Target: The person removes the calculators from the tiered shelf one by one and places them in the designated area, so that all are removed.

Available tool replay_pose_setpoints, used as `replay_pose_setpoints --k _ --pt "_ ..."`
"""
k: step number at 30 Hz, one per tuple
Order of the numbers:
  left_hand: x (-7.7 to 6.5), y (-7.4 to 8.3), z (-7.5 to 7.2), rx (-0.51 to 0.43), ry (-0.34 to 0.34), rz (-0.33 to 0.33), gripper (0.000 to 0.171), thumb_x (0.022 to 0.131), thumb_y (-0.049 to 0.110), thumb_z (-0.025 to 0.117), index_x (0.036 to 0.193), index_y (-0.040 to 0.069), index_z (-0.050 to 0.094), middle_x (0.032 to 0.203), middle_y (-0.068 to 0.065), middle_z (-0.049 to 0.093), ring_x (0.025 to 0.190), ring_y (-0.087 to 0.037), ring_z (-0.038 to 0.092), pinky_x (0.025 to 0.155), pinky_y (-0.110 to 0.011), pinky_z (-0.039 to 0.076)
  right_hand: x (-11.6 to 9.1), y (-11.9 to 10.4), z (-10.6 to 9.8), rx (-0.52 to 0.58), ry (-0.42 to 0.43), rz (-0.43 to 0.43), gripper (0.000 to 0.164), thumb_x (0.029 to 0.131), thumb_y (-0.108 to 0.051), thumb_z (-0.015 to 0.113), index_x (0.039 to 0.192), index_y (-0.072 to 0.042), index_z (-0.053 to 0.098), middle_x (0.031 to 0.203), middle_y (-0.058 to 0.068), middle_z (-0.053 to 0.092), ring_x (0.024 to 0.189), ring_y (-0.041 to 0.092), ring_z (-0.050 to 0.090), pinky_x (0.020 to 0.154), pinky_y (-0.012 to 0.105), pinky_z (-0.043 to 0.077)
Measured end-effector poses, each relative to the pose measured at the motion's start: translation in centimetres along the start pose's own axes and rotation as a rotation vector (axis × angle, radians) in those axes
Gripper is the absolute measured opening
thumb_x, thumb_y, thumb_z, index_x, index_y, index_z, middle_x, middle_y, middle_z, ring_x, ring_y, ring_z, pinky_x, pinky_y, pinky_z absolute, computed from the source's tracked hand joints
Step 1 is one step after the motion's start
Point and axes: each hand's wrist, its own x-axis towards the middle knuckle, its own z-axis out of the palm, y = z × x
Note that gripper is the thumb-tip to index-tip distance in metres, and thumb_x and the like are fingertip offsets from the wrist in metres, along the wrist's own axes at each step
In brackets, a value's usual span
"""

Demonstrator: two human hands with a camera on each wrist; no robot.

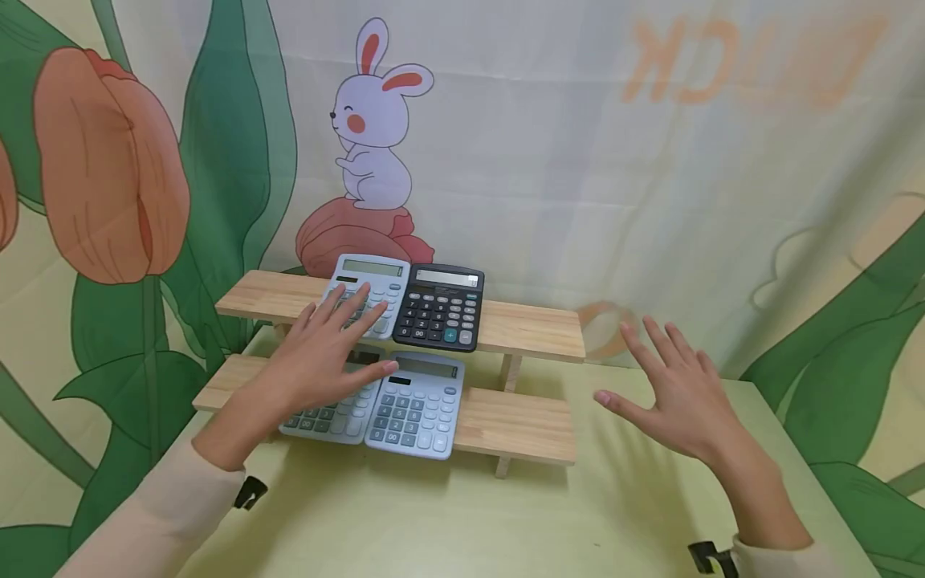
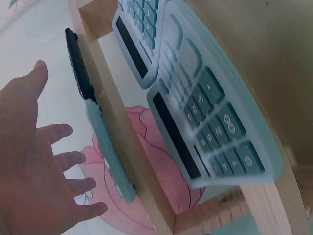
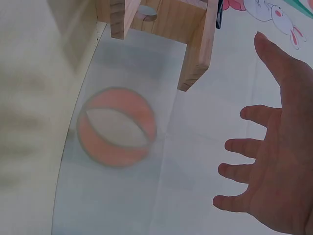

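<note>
Two calculators lean on the upper shelf of a small wooden stand: a light blue calculator [image 1: 373, 268] on the left, a black calculator [image 1: 441, 309] beside it. On the lower shelf are two more light blue ones, a right-hand calculator [image 1: 415, 405] and a left-hand calculator [image 1: 328, 421] partly hidden by my left arm. My left hand [image 1: 325, 349], fingers spread, hovers in front of the calculators and holds nothing; the left wrist view shows a gap between its fingertips and the upper pair. Off the stand's right end, my right hand [image 1: 679, 393] hangs in the air, fingers apart, holding nothing.
The two-tier wooden stand [image 1: 531, 329] rests on a pale yellow-green table [image 1: 506, 530]. Behind it hangs a printed curtain [image 1: 549, 177] with a rabbit, tulips and leaves. Bare wood shows at both ends of each shelf.
</note>
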Motion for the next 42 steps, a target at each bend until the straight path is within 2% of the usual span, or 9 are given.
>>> replay_pose_setpoints --k 5,10,15,18,24,27,34,38,42 --pt "-1.3 -0.9 -1.0 -0.044 0.016 -0.006 0.098 0.095 0.078 0.056 0.170 0.024 0.026 0.179 -0.009 0.007 0.163 -0.041 -0.001 0.124 -0.071 0.005 -0.3 -0.6 -0.2 0.014 0.023 -0.013 0.104 0.094 -0.068 0.067 0.172 -0.024 0.015 0.177 0.017 0.013 0.161 0.048 0.009 0.113 0.082 0.015" --pt "-3.1 -2.6 -2.2 -0.091 0.058 -0.001 0.094 0.095 0.069 0.065 0.169 0.022 0.031 0.178 -0.010 0.013 0.163 -0.041 0.004 0.122 -0.073 0.014 -0.6 -1.8 -0.8 0.043 0.068 -0.052 0.103 0.094 -0.065 0.071 0.172 -0.025 0.017 0.176 0.017 0.017 0.161 0.045 0.011 0.114 0.080 0.018" --pt "-5.1 -4.6 -3.2 -0.216 0.117 0.014 0.090 0.096 0.055 0.074 0.168 0.020 0.034 0.175 -0.010 0.024 0.159 -0.043 0.022 0.116 -0.073 0.030 -0.6 -3.7 -0.8 0.119 0.168 -0.143 0.099 0.092 -0.053 0.079 0.170 -0.021 0.027 0.171 0.018 0.030 0.157 0.046 0.025 0.113 0.075 0.026" --pt "-6.4 -5.7 -3.1 -0.281 0.104 0.013 0.085 0.098 0.050 0.075 0.167 0.020 0.035 0.172 -0.011 0.030 0.154 -0.045 0.033 0.111 -0.074 0.036 -0.5 -5.0 -0.3 0.196 0.202 -0.182 0.096 0.092 -0.047 0.083 0.169 -0.020 0.032 0.169 0.017 0.035 0.152 0.045 0.035 0.110 0.073 0.033" --pt "-7.9 -7.8 -1.5 -0.367 -0.030 -0.084 0.081 0.101 0.054 0.067 0.168 0.025 0.032 0.171 -0.017 0.031 0.153 -0.050 0.031 0.110 -0.079 0.031 -0.1 -7.6 0.9 0.370 0.152 -0.156 0.088 0.096 -0.046 0.079 0.168 -0.028 0.032 0.168 0.007 0.038 0.151 0.037 0.039 0.111 0.068 0.038" --pt "-8.3 -9.0 -0.3 -0.386 -0.077 -0.120 0.080 0.103 0.056 0.064 0.168 0.021 0.032 0.170 -0.022 0.029 0.153 -0.053 0.028 0.110 -0.080 0.029 0.5 -8.9 1.7 0.455 0.133 -0.147 0.083 0.098 -0.046 0.077 0.167 -0.026 0.036 0.165 0.003 0.043 0.150 0.031 0.042 0.113 0.063 0.040" --pt "-8.7 -11.9 3.0 -0.408 -0.068 -0.101 0.073 0.106 0.048 0.062 0.163 0.008 0.040 0.164 -0.026 0.039 0.149 -0.054 0.033 0.110 -0.076 0.032 2.5 -11.4 4.3 0.707 0.154 -0.134 0.064 0.100 -0.033 0.076 0.156 -0.014 0.052 0.147 0.004 0.062 0.133 0.025 0.060 0.107 0.052 0.052" --pt "-8.8 -12.8 4.6 -0.398 -0.072 -0.090 0.072 0.106 0.046 0.062 0.161 0.004 0.042 0.162 -0.028 0.040 0.148 -0.053 0.035 0.109 -0.075 0.033 3.7 -12.6 6.2 0.878 0.133 -0.041 0.051 0.103 -0.034 0.072 0.146 -0.008 0.061 0.134 0.004 0.070 0.124 0.022 0.065 0.104 0.046 0.055" --pt "-8.7 -13.3 5.6 -0.367 -0.077 -0.096 0.072 0.106 0.047 0.061 0.160 0.003 0.044 0.162 -0.029 0.039 0.148 -0.055 0.034 0.109 -0.078 0.032 4.9 -13.7 7.8 1.006 0.095 0.077 0.049 0.104 -0.041 0.069 0.139 -0.006 0.067 0.129 0.005 0.072 0.119 0.020 0.067 0.104 0.042 0.055"
